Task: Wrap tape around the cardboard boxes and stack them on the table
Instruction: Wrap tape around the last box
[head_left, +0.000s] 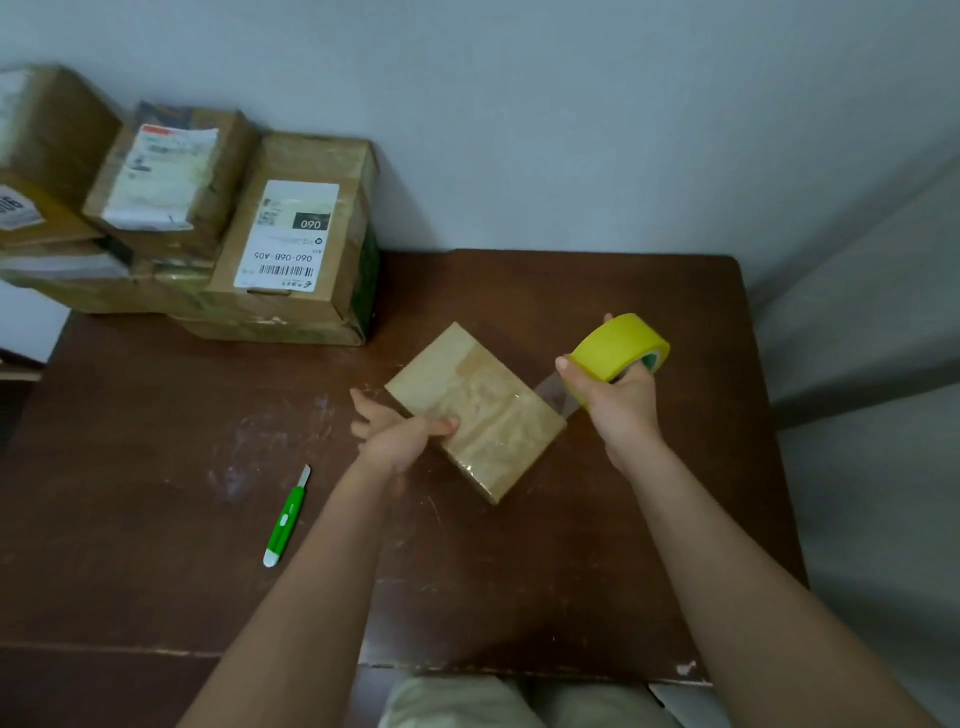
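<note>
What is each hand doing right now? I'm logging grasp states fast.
Left hand: open, straight fingers steadying the small brown cardboard box.
Right hand: closed round the yellow roll of tape, its strip running to the box.

The white label (287, 236) on the front box (291, 244) of the stack reads upside down to the camera: "060" in white on a black patch, "060-06B-A05" in larger print below it, then a barcode with small print too fine to read. At the far left, a label (15, 208) on another box (41, 156) shows large dark digits cut off by the frame edge, and they cannot be read for certain. The label (161, 176) on the middle box (171, 176) carries a red strip and print too blurred to read.
</note>
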